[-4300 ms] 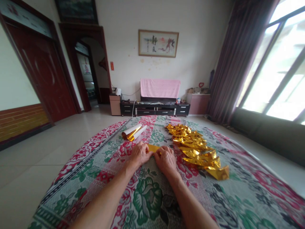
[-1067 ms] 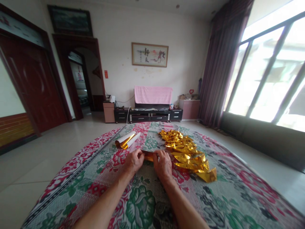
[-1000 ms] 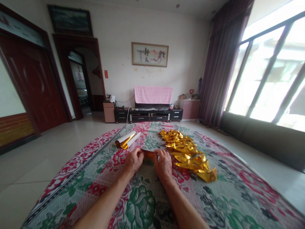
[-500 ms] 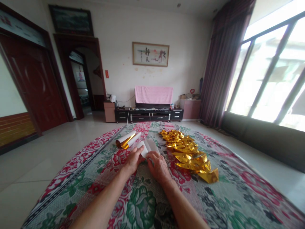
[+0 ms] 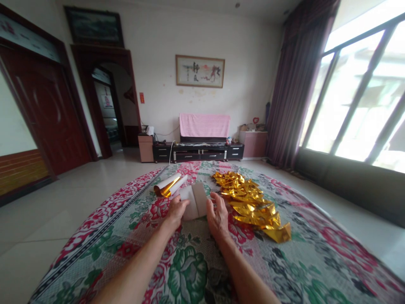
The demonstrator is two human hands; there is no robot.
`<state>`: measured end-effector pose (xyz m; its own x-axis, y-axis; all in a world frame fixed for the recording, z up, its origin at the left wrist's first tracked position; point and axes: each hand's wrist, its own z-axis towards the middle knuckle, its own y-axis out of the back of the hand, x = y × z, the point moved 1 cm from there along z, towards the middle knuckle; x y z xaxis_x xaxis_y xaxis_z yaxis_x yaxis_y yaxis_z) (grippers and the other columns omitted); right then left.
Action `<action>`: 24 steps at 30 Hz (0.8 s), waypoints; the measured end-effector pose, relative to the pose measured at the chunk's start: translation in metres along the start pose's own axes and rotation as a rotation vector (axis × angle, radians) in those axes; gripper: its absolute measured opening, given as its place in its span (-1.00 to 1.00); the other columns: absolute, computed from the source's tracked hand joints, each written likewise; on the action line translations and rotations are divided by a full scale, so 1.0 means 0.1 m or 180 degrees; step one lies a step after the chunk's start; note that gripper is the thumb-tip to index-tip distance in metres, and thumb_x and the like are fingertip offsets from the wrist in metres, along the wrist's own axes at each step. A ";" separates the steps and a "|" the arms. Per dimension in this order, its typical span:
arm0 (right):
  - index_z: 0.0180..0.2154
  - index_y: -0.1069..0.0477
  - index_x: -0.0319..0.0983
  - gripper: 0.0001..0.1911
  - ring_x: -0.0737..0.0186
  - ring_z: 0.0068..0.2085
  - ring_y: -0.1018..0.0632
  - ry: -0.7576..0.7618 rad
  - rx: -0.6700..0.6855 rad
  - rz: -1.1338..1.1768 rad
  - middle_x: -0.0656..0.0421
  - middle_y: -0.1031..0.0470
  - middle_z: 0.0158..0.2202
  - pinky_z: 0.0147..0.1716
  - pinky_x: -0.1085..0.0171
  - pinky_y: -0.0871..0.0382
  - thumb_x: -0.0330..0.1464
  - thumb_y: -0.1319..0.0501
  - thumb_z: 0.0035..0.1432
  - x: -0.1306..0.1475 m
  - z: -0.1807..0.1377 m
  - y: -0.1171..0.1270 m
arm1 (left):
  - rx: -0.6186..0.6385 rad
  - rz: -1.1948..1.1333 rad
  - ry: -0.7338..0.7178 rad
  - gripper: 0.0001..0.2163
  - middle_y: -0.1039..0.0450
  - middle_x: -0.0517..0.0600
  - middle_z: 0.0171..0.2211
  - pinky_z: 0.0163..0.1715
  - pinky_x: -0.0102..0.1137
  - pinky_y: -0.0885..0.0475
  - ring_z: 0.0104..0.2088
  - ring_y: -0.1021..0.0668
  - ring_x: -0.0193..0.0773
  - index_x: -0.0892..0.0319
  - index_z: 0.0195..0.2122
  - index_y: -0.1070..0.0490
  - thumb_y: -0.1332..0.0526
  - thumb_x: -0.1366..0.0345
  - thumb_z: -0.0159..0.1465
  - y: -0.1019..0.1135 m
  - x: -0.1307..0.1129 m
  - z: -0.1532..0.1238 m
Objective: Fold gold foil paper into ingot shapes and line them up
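Observation:
Between my hands lies a sheet of paper (image 5: 198, 199), pale side up, with a crease running down it and its right part more shaded. My left hand (image 5: 176, 212) pinches its left edge, thumb on top. Beside the right edge is my right hand (image 5: 218, 214), fingers apart and curved; whether a fingertip touches the sheet is hard to see. Loosely rolled gold foil paper (image 5: 165, 188), white on one face, rests beyond my left hand. Several folded gold foil pieces (image 5: 253, 204) form an overlapping row to the right of my right hand.
A flowered cloth (image 5: 186, 270) covers the round table under my hands. Behind the table stands a low black cabinet (image 5: 202, 156), with a pink cloth (image 5: 205, 125) draped over something above it. A window (image 5: 357, 97) and a purple curtain (image 5: 291, 93) are on the right.
The folded paper has been opened out flatter, showing a wider face. My right hand has let go and moved right, fingers spreading. My left hand keeps to the left edge.

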<state>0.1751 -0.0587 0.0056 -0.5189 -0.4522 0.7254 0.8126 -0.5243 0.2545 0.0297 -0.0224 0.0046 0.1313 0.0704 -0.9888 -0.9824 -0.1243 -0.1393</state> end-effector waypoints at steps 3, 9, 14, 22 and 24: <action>-0.17 -0.38 -0.28 -0.66 0.23 -0.24 -0.49 -0.0111 0.0259 0.0082 0.06 -0.48 -0.24 -0.23 0.29 -0.35 -0.24 0.01 0.14 -0.03 0.00 -0.03 | 0.0033 0.0185 -0.0059 -0.77 -0.48 -0.05 -0.55 -0.55 -0.46 -0.36 -0.54 -0.48 -0.29 0.25 -0.33 -0.43 -0.20 0.37 -0.06 0.00 -0.01 -0.01; -0.15 -0.35 -0.27 -0.65 0.27 -0.41 -0.51 -0.0454 0.0753 0.0594 0.17 -0.53 -0.38 -0.41 0.36 -0.38 -0.26 -0.09 0.01 0.06 -0.02 -0.05 | 0.0359 0.0129 -0.0039 -0.72 -0.48 -0.05 -0.56 -0.60 -0.48 -0.33 -0.59 -0.45 -0.32 0.25 -0.27 -0.44 -0.19 0.36 -0.05 -0.03 -0.01 -0.04; -0.10 -0.30 -0.29 -0.54 0.24 -0.40 -0.53 -0.0906 0.0860 0.1098 0.15 -0.53 -0.37 -0.44 0.34 -0.41 -0.28 -0.16 -0.09 0.02 0.02 -0.06 | 0.0418 0.0338 -0.0074 -0.75 -0.47 -0.06 -0.58 -0.56 -0.47 -0.35 -0.56 -0.47 -0.30 0.24 -0.30 -0.44 -0.21 0.32 -0.05 -0.04 -0.02 -0.05; -0.19 -0.35 -0.25 -0.62 0.23 -0.42 -0.52 -0.1043 0.1045 0.1084 0.23 -0.52 -0.46 -0.46 0.34 -0.39 -0.34 -0.16 -0.15 0.03 0.05 -0.07 | 0.0763 0.0180 -0.0297 -0.58 -0.51 -0.01 -0.40 -0.50 -0.47 -0.39 -0.46 -0.51 -0.29 0.24 -0.07 -0.36 -0.17 0.37 -0.02 -0.08 -0.13 -0.10; -0.24 -0.36 -0.23 -0.67 0.23 -0.44 -0.52 -0.1048 0.0990 0.0851 0.25 -0.51 -0.49 -0.49 0.34 -0.38 -0.34 -0.16 -0.16 0.00 0.05 -0.09 | 0.0569 0.0315 -0.0395 -0.46 -0.51 -0.01 -0.35 -0.45 -0.45 -0.41 -0.42 -0.53 -0.29 0.20 0.06 -0.25 -0.17 0.40 -0.01 -0.08 -0.15 -0.09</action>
<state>0.1695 -0.0504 0.0064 -0.2124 -0.2640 0.9409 0.9716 -0.1601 0.1744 0.0370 -0.0311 0.0197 0.0266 0.1891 -0.9816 -0.9990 0.0399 -0.0194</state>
